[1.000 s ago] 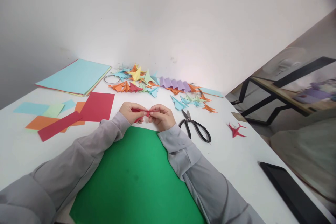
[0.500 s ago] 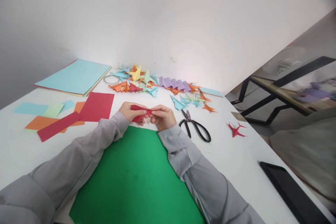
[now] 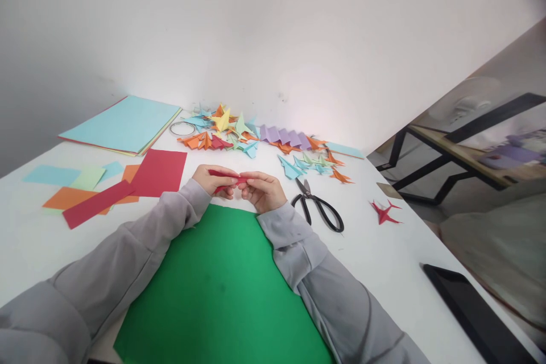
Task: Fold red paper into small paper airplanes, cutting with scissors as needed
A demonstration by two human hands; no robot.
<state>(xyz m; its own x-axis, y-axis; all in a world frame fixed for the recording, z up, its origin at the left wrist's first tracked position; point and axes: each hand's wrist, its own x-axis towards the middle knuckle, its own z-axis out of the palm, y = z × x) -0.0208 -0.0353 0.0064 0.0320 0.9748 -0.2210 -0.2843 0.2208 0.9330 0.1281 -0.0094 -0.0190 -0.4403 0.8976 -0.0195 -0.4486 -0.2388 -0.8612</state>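
Just beyond the far edge of one green sheet, we pinch one folded red paper between our left hand and right hand, fingertips nearly meeting. Its long axis runs left to right, along that edge. Right of the sheet we count one pair of scissors, one red paper figure and one black tablet.

The bare left hand's grip and bare right hand's grip pinch one small, folded red paper piece near a flat green sheet's far edge on the white worktop. Open black-handled metal scissors lie beside the grey fabric right sleeve; colourful folded-paper figures line the pale wall.
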